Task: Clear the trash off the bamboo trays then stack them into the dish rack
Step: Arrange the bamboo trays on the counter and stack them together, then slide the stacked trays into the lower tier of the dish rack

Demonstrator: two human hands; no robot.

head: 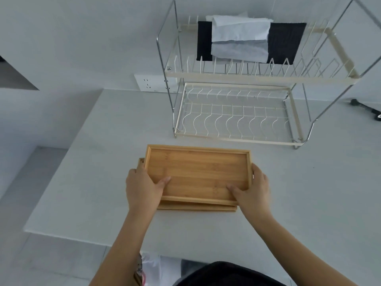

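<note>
Gripping bare bamboo trays (198, 172), stacked

I see a white table (86, 182) carrying a two-tier dish rack (237, 120); just in front of that rack lie stacked bamboo trays (198, 172).

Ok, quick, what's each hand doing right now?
Left hand: closed on the left end of the top bamboo tray, thumb inside.
Right hand: closed on the same tray's right end.
</note>
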